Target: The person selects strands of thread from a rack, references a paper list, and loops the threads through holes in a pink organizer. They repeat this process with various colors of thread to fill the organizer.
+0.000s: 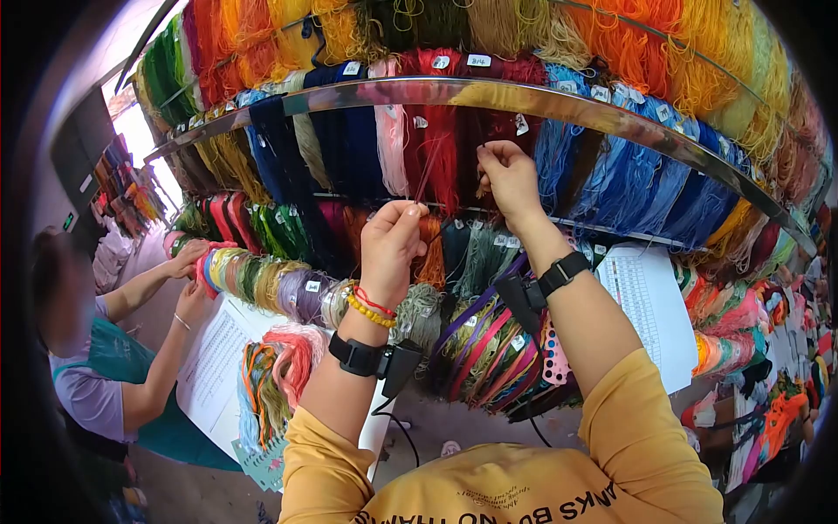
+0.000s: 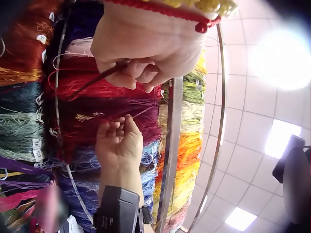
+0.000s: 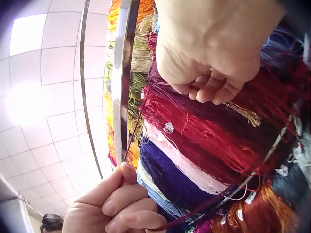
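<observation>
Left grip (image 1: 390, 249) pinches dark-red thread (image 2: 99, 78); right grip (image 1: 512, 185) apparently too

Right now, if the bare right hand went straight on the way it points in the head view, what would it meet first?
The right hand would probably meet the dark maroon hank of thread hanging beyond it; how deep the gap is, I can't judge.

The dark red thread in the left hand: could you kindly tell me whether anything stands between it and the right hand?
Nothing visible stands between the dark red thread pinched in the left hand and the right hand. In the head view, hanging skeins lie behind both hands and the metal rail passes above.
</observation>
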Tool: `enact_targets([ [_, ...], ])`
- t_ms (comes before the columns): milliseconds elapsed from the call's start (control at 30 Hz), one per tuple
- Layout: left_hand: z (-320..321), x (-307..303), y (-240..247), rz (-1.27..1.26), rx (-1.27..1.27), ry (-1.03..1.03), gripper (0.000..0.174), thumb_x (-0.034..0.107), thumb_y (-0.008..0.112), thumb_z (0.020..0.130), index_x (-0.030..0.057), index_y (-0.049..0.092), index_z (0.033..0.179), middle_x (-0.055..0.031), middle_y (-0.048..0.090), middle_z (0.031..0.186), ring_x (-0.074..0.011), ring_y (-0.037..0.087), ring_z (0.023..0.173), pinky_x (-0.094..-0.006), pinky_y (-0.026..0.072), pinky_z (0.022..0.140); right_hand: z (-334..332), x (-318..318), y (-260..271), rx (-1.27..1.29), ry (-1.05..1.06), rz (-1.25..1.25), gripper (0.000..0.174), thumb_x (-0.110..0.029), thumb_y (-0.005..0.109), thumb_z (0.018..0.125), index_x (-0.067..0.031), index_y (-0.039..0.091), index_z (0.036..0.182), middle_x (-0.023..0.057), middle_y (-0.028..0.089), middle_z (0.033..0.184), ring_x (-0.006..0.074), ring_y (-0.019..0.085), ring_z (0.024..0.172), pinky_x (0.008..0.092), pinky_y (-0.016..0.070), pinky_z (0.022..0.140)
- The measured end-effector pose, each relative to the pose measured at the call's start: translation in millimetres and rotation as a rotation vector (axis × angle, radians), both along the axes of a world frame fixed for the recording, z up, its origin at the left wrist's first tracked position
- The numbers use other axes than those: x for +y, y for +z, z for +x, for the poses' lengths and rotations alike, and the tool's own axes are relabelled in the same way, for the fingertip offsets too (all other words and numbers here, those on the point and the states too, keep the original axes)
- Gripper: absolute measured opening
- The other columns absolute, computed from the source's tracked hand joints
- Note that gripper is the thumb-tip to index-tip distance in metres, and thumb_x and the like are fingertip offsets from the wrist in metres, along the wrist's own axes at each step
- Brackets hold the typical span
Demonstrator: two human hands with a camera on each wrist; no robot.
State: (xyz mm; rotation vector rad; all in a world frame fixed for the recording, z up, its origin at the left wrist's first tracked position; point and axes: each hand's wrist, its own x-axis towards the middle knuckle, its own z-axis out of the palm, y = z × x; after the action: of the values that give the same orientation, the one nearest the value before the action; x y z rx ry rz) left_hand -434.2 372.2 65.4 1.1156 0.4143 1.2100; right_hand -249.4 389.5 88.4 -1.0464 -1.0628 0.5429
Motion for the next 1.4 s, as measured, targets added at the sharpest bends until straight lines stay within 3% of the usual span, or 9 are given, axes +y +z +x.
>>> enact_targets([
  [233,-0.1,-0.1,-0.5,-0.003,0.019,-0.004,0.013,0.016,0.051,0.089,0.0039,0.056,0.088,0.0074,0.034,0.053,-0.0022,0.027,0.044,-0.0191,0.0313,0.049,4.7,18.4,2.0,-0.260,-0.152,0.029,0.019,-0.016,0.063,0.075,-0.0017,0.060,0.086,0.0021,0.057,0.063,0.0097,0.051,0.056,0.0254,0.0414,0.055],
  [433,-1.2,-0.6,0.3,0.009,0.056,0.012,0.013,0.017,0.051,0.089,0.0044,0.056,0.088,0.0083,0.034,0.054,-0.0016,0.027,0.045,-0.0192,0.0313,0.049,-0.5,25.7,16.0,-0.434,-0.252,-0.094,0.023,-0.026,0.064,0.072,-0.0066,0.063,0.082,0.0066,0.058,0.061,0.0190,0.057,0.058,0.0304,0.0445,0.058],
  [533,-1.4,-0.4,0.6,0.010,0.058,0.016,0.013,0.017,0.052,0.089,0.0044,0.056,0.088,0.0086,0.034,0.054,-0.0015,0.027,0.045,-0.0193,0.0314,0.049,-4.6,26.0,20.2,-0.450,-0.260,-0.132,0.022,-0.029,0.063,0.071,-0.0081,0.065,0.077,0.0101,0.060,0.064,0.0249,0.059,0.063,0.0330,0.0458,0.060],
  [833,-0.2,0.7,0.0,0.015,0.066,0.015,0.013,0.017,0.052,0.089,0.0049,0.056,0.087,0.0088,0.033,0.054,-0.0016,0.027,0.045,-0.0196,0.0315,0.050,-5.9,23.7,19.1,-0.463,-0.311,-0.149,0.021,-0.027,0.060,0.071,-0.0071,0.064,0.076,0.0122,0.062,0.069,0.0277,0.061,0.069,0.0349,0.0466,0.065],
  [1033,-1.1,-0.5,0.0,0.016,0.073,0.026,0.014,0.018,0.052,0.089,0.0050,0.056,0.087,0.0085,0.034,0.054,-0.0017,0.028,0.045,-0.0199,0.0320,0.050,-4.6,22.4,15.0,-0.424,-0.297,-0.094,0.019,-0.025,0.060,0.072,-0.0069,0.064,0.077,0.0108,0.062,0.068,0.0244,0.061,0.067,0.0330,0.0461,0.063],
  [1133,-0.1,-1.3,0.2,0.025,0.071,0.027,0.014,0.018,0.052,0.089,0.0050,0.056,0.087,0.0083,0.034,0.053,-0.0018,0.028,0.045,-0.0200,0.0323,0.050,-8.2,15.9,8.1,-0.368,-0.302,0.078,0.018,-0.020,0.059,0.075,-0.0036,0.062,0.081,0.0086,0.061,0.066,0.0183,0.058,0.059,0.0292,0.0452,0.057],
  [1233,1.4,-4.2,2.0,0.029,0.065,0.014,0.014,0.018,0.053,0.089,0.0047,0.057,0.086,0.0077,0.035,0.054,-0.0021,0.029,0.046,-0.0201,0.0328,0.050,-14.3,0.6,9.1,-0.033,-0.020,0.048,0.017,-0.015,0.057,0.078,-0.0002,0.058,0.085,0.0051,0.058,0.063,0.0114,0.054,0.054,0.0250,0.0419,0.050],
  [1333,2.9,-6.8,2.9,0.035,0.080,0.016,0.014,0.017,0.053,0.088,0.0042,0.057,0.087,0.0065,0.038,0.055,-0.0028,0.032,0.047,-0.0200,0.0353,0.051,-15.6,-10.9,12.1,0.067,0.079,0.014,0.015,-0.014,0.056,0.082,0.0007,0.055,0.086,0.0018,0.054,0.060,0.0072,0.049,0.051,0.0218,0.0380,0.045],
  [1400,3.0,-6.6,2.4,0.049,0.102,0.031,0.014,0.017,0.053,0.088,0.0039,0.057,0.088,0.0056,0.040,0.057,-0.0032,0.035,0.048,-0.0197,0.0387,0.053,-18.9,-14.7,8.5,0.028,0.009,0.020,0.015,-0.015,0.055,0.083,0.0000,0.055,0.084,0.0013,0.053,0.058,0.0071,0.048,0.050,0.0223,0.0374,0.045],
])
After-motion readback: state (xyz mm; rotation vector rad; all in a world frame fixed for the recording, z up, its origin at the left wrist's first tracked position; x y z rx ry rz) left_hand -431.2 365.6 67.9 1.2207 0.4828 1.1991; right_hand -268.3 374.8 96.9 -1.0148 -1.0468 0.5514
